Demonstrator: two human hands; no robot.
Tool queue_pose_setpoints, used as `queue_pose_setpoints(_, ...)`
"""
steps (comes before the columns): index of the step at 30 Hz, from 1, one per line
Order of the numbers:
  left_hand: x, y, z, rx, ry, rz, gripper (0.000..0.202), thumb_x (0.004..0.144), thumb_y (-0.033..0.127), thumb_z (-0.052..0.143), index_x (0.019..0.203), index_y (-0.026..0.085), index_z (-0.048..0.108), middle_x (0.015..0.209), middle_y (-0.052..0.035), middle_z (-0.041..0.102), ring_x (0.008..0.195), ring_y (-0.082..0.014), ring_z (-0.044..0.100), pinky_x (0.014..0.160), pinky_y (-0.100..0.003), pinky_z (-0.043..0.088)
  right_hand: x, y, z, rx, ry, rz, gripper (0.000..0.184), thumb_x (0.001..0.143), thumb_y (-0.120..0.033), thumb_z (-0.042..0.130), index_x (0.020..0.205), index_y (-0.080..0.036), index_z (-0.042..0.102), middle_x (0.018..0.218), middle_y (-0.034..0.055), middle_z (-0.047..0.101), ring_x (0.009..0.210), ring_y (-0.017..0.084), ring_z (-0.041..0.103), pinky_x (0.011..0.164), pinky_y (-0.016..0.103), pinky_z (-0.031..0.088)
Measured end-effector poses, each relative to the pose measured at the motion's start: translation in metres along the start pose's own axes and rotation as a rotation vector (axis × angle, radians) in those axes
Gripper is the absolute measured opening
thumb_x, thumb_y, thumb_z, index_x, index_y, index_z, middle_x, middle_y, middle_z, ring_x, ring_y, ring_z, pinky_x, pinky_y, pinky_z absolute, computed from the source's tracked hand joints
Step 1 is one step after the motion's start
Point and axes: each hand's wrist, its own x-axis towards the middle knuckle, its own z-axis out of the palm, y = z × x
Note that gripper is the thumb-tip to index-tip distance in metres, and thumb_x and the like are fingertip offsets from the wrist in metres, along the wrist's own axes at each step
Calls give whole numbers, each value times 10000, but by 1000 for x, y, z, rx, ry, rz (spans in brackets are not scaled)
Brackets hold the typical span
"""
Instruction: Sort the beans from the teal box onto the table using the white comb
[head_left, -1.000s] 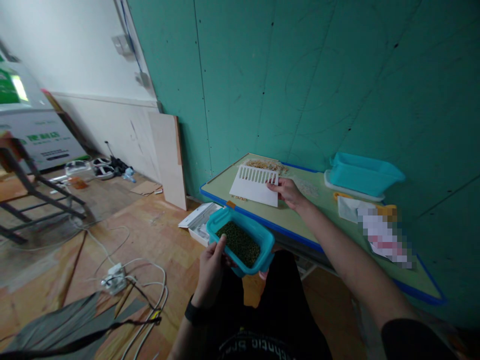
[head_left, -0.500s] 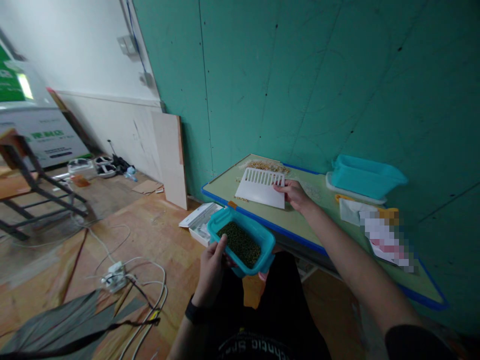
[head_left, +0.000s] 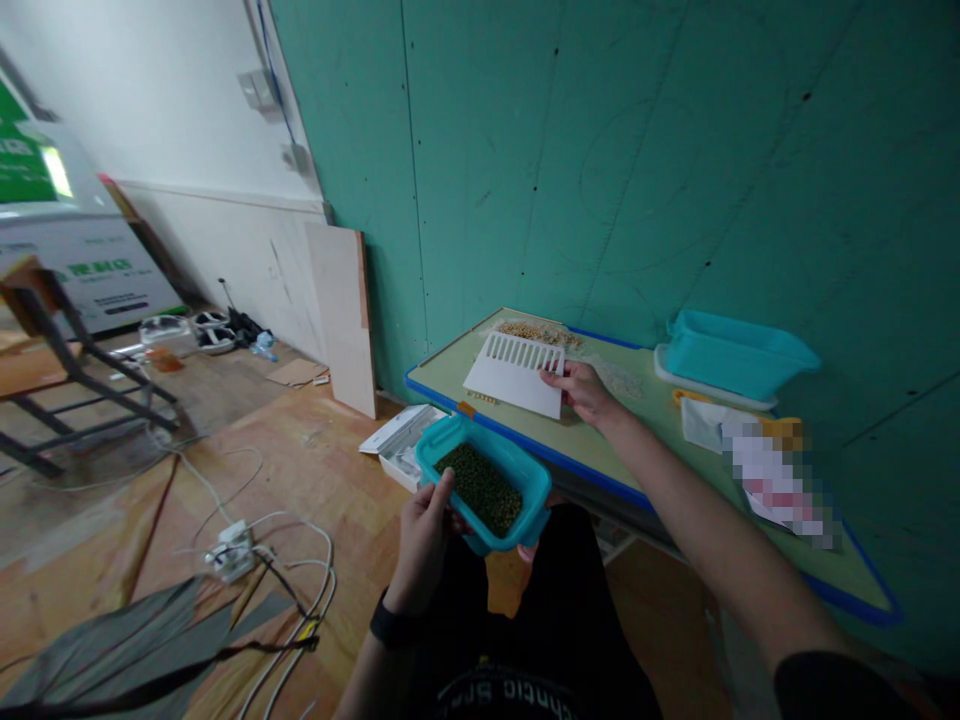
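My left hand [head_left: 426, 530] grips the near-left side of a turquoise plastic container [head_left: 536, 482], thumb over its rim. Small dark green beans [head_left: 480, 488], which look like mung beans, cover its bottom. The container is held above my lap, in front of the table edge. With my right hand [head_left: 583, 388] I pinch the right side of a white slotted plate [head_left: 510, 385], its row of slots toward the wall. The plate is over the table [head_left: 637, 440]. Beyond it lies a pile of pale yellow beans or grains [head_left: 536, 330], and a few more lie near the front edge.
A larger turquoise bin [head_left: 739, 352] stands on a white lid at the table's right, beside a blurred packet [head_left: 780, 480]. Whitish grains [head_left: 619, 378] lie mid-table. An opened white box [head_left: 401, 445] sits on the floor by the table. Cables and a power strip [head_left: 231, 550] lie left.
My right hand and the white slotted plate have shifted slightly left. The container in my left hand stays in place. The view has turned a little.
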Motion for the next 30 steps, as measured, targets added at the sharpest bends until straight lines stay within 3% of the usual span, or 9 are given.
queue_pose_setpoints(6,-2,3,-1,17,4,-13,524,715,645,804,569,193,581,457,26,551,395,-121,507,402,-229,371,1,2,4,-7,-6,6,433,468,-338,965,798,-176,738,770,22,761,669,184,679,608,294,555)
queue_pose_setpoints(20,-3,3,-3,8,-24,-15,506,749,637,779,572,202,589,464,18,564,411,-130,510,436,-247,417,-3,2,16,0,-32,-28,462,472,-401,966,816,-182,747,793,26,765,704,195,697,635,311,580)
queue_pose_setpoints(30,-1,6,-2,-14,-9,-27,493,719,633,803,582,209,592,465,27,570,401,-133,519,427,-248,417,-4,5,23,-58,18,-61,484,502,-463,940,833,-185,722,818,50,763,756,237,713,661,355,586)
